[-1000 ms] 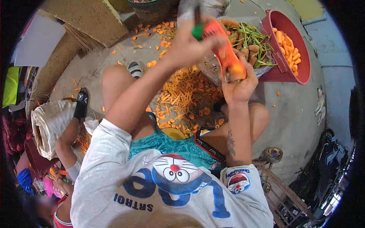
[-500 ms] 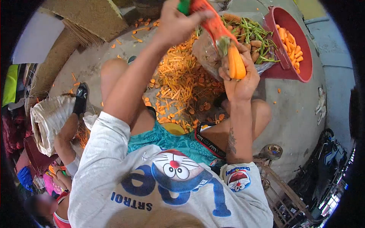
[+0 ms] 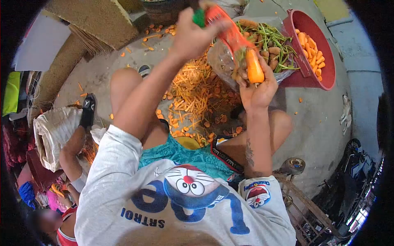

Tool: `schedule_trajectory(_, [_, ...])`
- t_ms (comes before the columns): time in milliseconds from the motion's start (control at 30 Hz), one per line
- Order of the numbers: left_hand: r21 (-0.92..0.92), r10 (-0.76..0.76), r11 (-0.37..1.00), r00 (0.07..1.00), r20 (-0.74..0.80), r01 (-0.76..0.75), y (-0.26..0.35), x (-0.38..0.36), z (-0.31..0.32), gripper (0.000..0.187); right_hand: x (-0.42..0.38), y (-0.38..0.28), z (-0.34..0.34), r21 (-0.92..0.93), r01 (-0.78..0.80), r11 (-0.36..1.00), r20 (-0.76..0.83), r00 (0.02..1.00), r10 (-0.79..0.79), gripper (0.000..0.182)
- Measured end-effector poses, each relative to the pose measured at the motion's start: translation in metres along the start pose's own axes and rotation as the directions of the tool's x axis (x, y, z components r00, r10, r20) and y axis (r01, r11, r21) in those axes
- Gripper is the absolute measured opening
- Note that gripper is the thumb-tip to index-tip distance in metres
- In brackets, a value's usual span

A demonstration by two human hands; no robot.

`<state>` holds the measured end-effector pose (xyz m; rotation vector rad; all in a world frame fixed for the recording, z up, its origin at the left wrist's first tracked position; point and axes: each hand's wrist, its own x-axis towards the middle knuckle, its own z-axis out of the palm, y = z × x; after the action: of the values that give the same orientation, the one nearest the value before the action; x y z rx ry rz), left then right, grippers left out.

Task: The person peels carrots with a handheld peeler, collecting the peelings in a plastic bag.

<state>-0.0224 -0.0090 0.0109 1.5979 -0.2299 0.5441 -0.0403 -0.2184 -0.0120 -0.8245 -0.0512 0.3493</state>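
My left hand, at the top centre, is closed on a red tool with a green part. Motion blurs the tool, and its far end meets the upper end of a peeled orange carrot. Fingers wrapped round that carrot, my right hand holds it with the thick end towards me. Below and between my hands, orange peelings and cut carrot pieces cover the floor. Behind my right hand lies a clear plastic bag with unpeeled carrots and green stems.
A tilted red tub of peeled carrots stands at the upper right. Another person sits at the lower left, near a white sack. A metal frame and a motorcycle are at the lower right.
The carrot has turned and tipped more upright in my right hand, which sits slightly lower. My left hand has shifted slightly, still holding the red tool.
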Motion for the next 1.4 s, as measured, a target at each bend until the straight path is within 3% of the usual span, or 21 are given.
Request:
schedule_trajectory(33, [-0.039,-0.012,0.999,0.998,0.059,0.015,0.004,-0.009,0.010,0.024,-0.001,-0.001,0.009,-0.023,0.011,1.000,-0.100,0.995,-0.013,0.033])
schedule_trajectory(67, [0.012,0.174,0.984,0.981,0.085,-0.175,0.008,-0.017,0.018,0.023,-0.002,-0.001,0.012,-0.046,0.017,0.999,-0.201,0.979,-0.026,0.033])
schedule_trajectory(100, [0.010,0.167,0.986,0.982,0.083,-0.168,0.005,-0.015,0.017,0.023,-0.002,-0.001,0.006,-0.049,0.011,0.999,-0.206,0.978,-0.021,0.033])
schedule_trajectory(167, [0.020,-0.001,1.000,0.999,0.050,0.000,-0.008,-0.005,0.004,0.022,-0.007,-0.001,-0.007,-0.016,0.003,1.000,0.121,0.993,-0.001,0.034])
schedule_trajectory(200, [0.062,-0.139,0.988,0.988,-0.066,0.143,-0.024,0.002,-0.010,0.020,-0.008,0.001,0.000,-0.013,0.001,1.000,0.125,0.992,0.001,0.034])
schedule_trajectory(233, [0.069,-0.132,0.988,0.989,-0.065,0.136,-0.024,0.007,-0.014,0.020,-0.008,0.002,0.015,-0.070,0.041,0.997,-0.003,0.999,-0.041,0.033])
schedule_trajectory(300, [0.339,0.090,0.940,0.986,-0.143,-0.037,-0.022,0.016,-0.017,0.019,-0.006,0.001,0.020,-0.128,0.087,0.988,-0.123,0.987,-0.102,0.032])
schedule_trajectory(333, [0.509,0.091,0.860,0.993,-0.076,-0.040,-0.021,0.014,-0.012,0.031,-0.004,0.000,0.011,-0.100,0.035,0.994,-0.108,0.993,-0.046,0.031])
schedule_trajectory(367, [0.505,0.096,0.862,0.993,-0.072,-0.046,-0.021,0.008,-0.006,0.031,-0.003,-0.001,0.003,-0.074,-0.019,0.997,-0.096,0.995,0.012,0.029])
schedule_trajectory(433, [0.715,-0.134,0.693,0.957,0.257,-0.095,-0.004,-0.016,0.012,0.034,-0.001,-0.003,-0.001,-0.077,-0.054,0.996,-0.148,0.988,0.042,0.028])
schedule_trajectory(533, [0.647,-0.285,0.762,0.876,0.389,-0.040,0.010,-0.023,0.028,0.033,-0.002,-0.003,-0.001,-0.103,-0.110,0.989,-0.225,0.971,0.085,0.028])
schedule_trajectory(700, [0.668,-0.282,0.741,0.870,0.404,-0.071,0.006,-0.022,0.031,0.029,-0.001,-0.003,0.007,-0.173,-0.124,0.977,-0.302,0.951,0.067,0.029])
schedule_trajectory(767, [0.696,-0.324,0.717,0.863,0.387,-0.043,-0.016,-0.021,0.026,0.029,-0.001,-0.001,-0.004,-0.142,-0.046,0.989,-0.156,0.987,0.024,0.024])
schedule_trajectory(833, [0.857,-0.602,0.516,0.716,0.353,0.011,-0.020,-0.008,0.015,0.030,-0.005,-0.008,0.004,-0.097,0.076,0.992,0.003,0.997,-0.076,0.024])
schedule_trajectory(900, [0.818,-0.549,0.576,0.741,0.387,0.000,-0.022,-0.010,0.012,0.032,-0.008,-0.015,0.019,-0.023,0.192,0.981,0.121,0.975,-0.188,0.025])
schedule_trajectory(967, [0.737,-0.393,0.676,0.842,0.370,-0.009,-0.025,-0.011,0.014,0.033,-0.011,-0.019,0.046,0.122,0.154,0.980,-0.309,0.945,-0.110,0.041])
schedule_trajectory(1000, [0.732,-0.389,0.681,0.839,0.380,-0.016,-0.024,-0.010,0.014,0.033,-0.004,-0.017,0.024,0.133,0.070,0.989,-0.222,0.974,-0.039,0.054])
schedule_trajectory(1100, [0.806,-0.374,0.591,0.882,0.287,-0.011,-0.013,-0.013,0.013,0.032,0.010,-0.004,-0.013,0.171,-0.104,0.980,-0.072,0.990,0.117,0.049])
schedule_trajectory(1167, [0.741,-0.374,0.671,0.879,0.295,0.037,0.006,-0.016,0.022,0.029,0.008,-0.001,-0.013,0.134,-0.147,0.980,-0.146,0.975,0.166,0.047])
schedule_trajectory(1267, [0.724,-0.294,0.683,0.871,0.394,-0.097,0.013,-0.024,0.035,0.028,0.009,0.007,-0.001,-0.118,-0.120,0.986,-0.402,0.914,0.063,0.035])
schedule_trajectory(1400, [0.716,-0.256,0.681,0.865,0.431,-0.155,0.012,-0.029,0.038,0.028,0.019,0.026,-0.013,-0.208,0.062,0.976,-0.433,0.889,-0.149,0.035])
